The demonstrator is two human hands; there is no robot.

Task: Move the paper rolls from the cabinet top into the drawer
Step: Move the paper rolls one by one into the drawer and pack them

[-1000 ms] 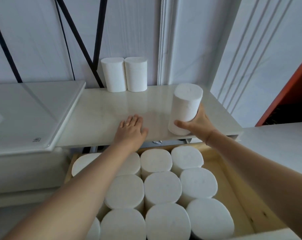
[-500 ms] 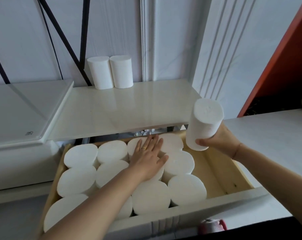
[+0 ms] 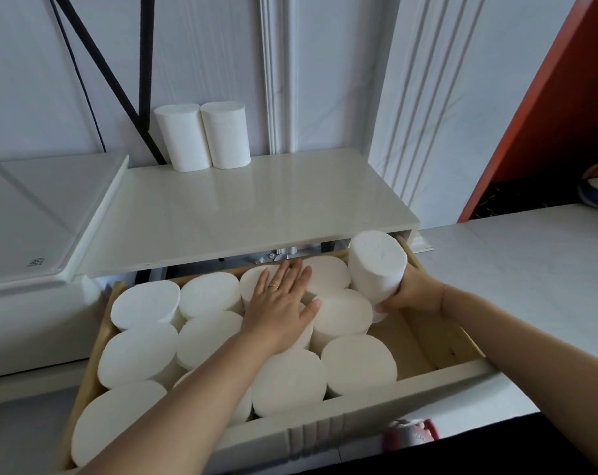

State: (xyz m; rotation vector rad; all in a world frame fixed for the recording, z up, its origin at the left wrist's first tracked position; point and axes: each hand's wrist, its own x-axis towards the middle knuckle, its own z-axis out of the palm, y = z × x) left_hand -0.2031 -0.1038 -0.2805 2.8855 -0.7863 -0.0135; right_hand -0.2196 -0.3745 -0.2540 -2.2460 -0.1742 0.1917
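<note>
The right hand (image 3: 412, 293) is gripping a white cylindrical paper roll (image 3: 376, 272) around its lower end and is bringing it down into the back right corner of the open pale wooden drawer (image 3: 438, 341). A second ago that roll was standing on the glossy cream cabinet top (image 3: 256, 204); half a second ago it was hanging in the air beyond the drawer's right side. Now it is tilting slightly, its base dipping behind the packed white rolls (image 3: 356, 368) and just beside the right wall.

The left hand (image 3: 284, 303) is lying open and flat, fingers spread, pressing on the tops of the rolls in the back rows, having come off the cabinet top. It seems to be steadying them or nudging them leftward to keep room.

That puts this roll close to seated, I'd say, though not yet released. Two upright white rolls (image 3: 201, 135) are waiting against the wall at the back of the cabinet top, so two trips look to be left, and bare drawer floor along the right side seems to offer space.
</note>
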